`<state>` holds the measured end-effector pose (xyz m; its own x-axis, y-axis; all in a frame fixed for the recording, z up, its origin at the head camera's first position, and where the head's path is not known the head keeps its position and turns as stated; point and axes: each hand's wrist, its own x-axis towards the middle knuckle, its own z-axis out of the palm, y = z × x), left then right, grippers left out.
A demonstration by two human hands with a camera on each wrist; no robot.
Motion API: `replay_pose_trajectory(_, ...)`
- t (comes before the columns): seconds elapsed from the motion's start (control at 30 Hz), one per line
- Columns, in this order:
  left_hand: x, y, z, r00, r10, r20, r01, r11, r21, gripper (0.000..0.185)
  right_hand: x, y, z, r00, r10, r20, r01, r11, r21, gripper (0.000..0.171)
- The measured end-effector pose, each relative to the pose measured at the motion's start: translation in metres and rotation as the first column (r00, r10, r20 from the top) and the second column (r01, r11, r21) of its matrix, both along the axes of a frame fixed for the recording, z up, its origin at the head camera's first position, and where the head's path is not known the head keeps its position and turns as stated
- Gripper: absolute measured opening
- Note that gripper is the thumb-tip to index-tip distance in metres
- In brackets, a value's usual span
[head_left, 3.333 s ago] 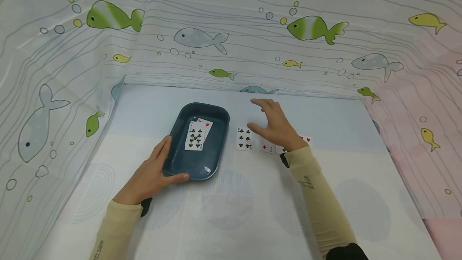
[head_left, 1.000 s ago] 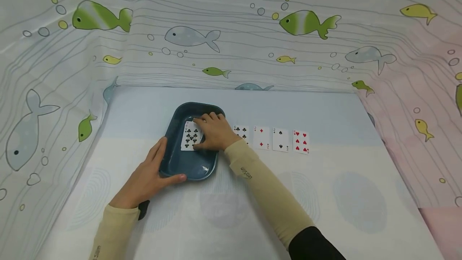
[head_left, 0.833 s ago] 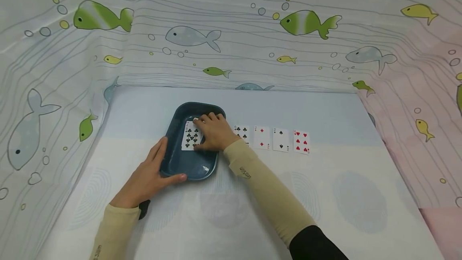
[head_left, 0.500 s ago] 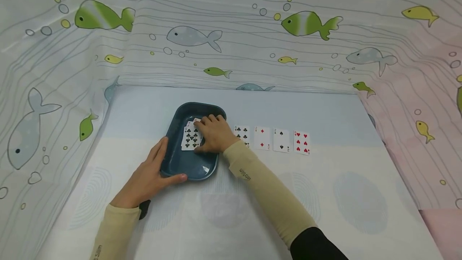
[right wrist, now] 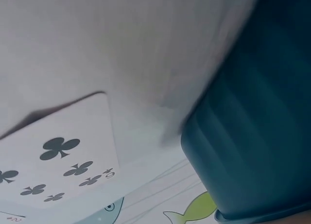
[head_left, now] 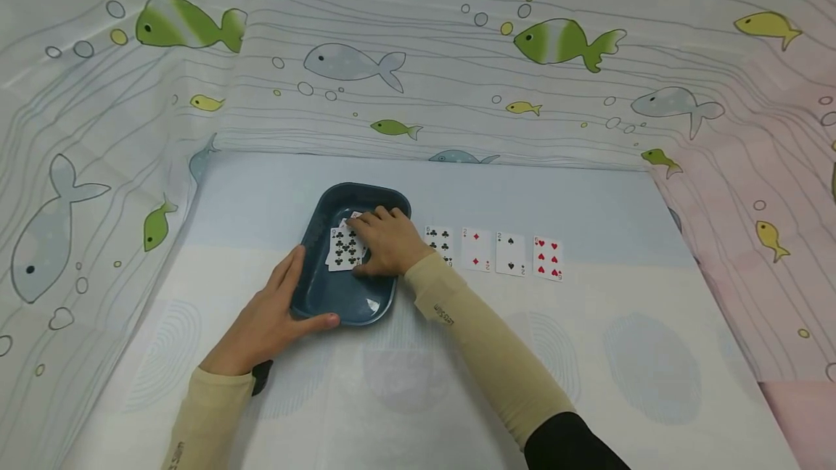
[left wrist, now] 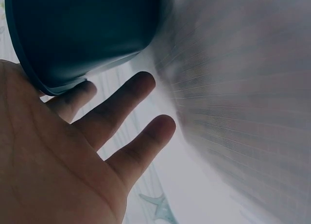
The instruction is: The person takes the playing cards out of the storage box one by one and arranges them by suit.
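In the head view my left hand [head_left: 261,318] rests against the left side of a dark blue rectangular dish [head_left: 339,303], thumb along its near edge. The left wrist view has its fingers spread and nearly straight, beside the dish wall [left wrist: 87,29]. My right hand [head_left: 392,241] reaches over the right rim into the dish. Its index finger and thumb pinch a nine of clubs [head_left: 344,249] at the far and near ends. Edges of other playing cards [head_left: 342,223] stick out behind it; the hand hides the right part of the pile.
Right of the dish lie a six of clubs [head_left: 437,238], partly covered by my right wrist, a two of diamonds [head_left: 475,249], a two of spades [head_left: 509,254] and a six of hearts [head_left: 547,258], face up in a row. A fish-patterned cloth [head_left: 457,78] rises behind the table.
My right hand has moved left from above the row of cards into the dish. The nine of clubs has slid slightly toward me, baring card edges behind it. The left hand stays at the dish.
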<state>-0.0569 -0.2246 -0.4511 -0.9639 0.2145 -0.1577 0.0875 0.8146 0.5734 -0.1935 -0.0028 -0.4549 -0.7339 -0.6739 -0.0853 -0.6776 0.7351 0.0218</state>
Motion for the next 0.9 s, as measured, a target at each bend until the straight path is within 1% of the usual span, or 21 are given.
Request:
replay_pose_trajectory(0.5, -0.0009, -0.0002, -0.0011, 1.000, -0.003, -0.003, 0.003, 1.000, -0.003, 0.128, -0.0023, 0.0007, -0.0011, 1.000, 0.001, 0.024, 0.000, 1.000, -0.020, 0.097)
replay_pose_trajectory(0.73, -0.0009, 0.0001, -0.0004, 1.000, 0.003, 0.007, -0.003, 1.000, -0.007, 0.129, -0.0028, 0.0020, -0.0004, 0.999, 0.018, 0.031, -0.016, 0.999, -0.050, 0.095)
replay_pose_trajectory(0.9, -0.0009, -0.0001, -0.0003, 1.000, -0.001, 0.002, 0.001, 1.000, -0.006, 0.129, -0.0028, 0.0031, 0.0008, 0.999, 0.025, 0.036, -0.024, 0.999, -0.032, 0.096)
